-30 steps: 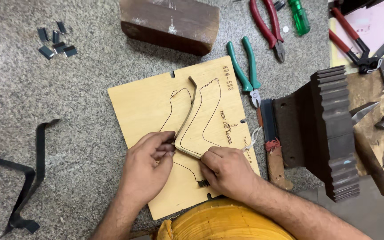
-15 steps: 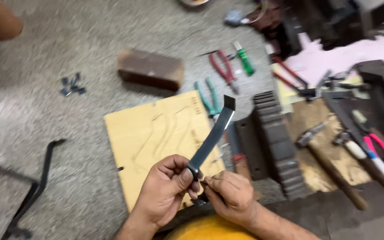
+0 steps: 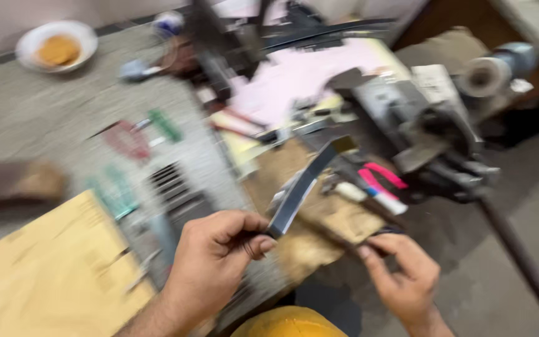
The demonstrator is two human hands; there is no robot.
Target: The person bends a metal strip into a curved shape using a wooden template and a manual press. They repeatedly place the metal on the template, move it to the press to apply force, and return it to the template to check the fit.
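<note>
My left hand [image 3: 219, 259] is closed around the lower end of a dark bent metal strip [image 3: 302, 184], which slants up and to the right over the work floor. My right hand [image 3: 400, 274] is lower right, fingers curled, with its fingertips on a dark handle [image 3: 378, 234] lying on a worn brown block [image 3: 332, 218]; the picture is blurred, so I cannot tell if the hand grips it. A light plywood board [image 3: 38, 274] lies at the lower left, apart from both hands.
Red-handled [image 3: 126, 140] and green-handled pliers [image 3: 165, 125] lie on the grey floor. A dark ridged metal block [image 3: 185, 193] stands beside the board. A machine [image 3: 432, 118] with a lever is at right, pink paper [image 3: 301, 72] behind, a white bowl [image 3: 56, 45] far left.
The strip was lifted off the plywood board and carried right. My right hand let go of it and moved to the tools at right. The view swung right.
</note>
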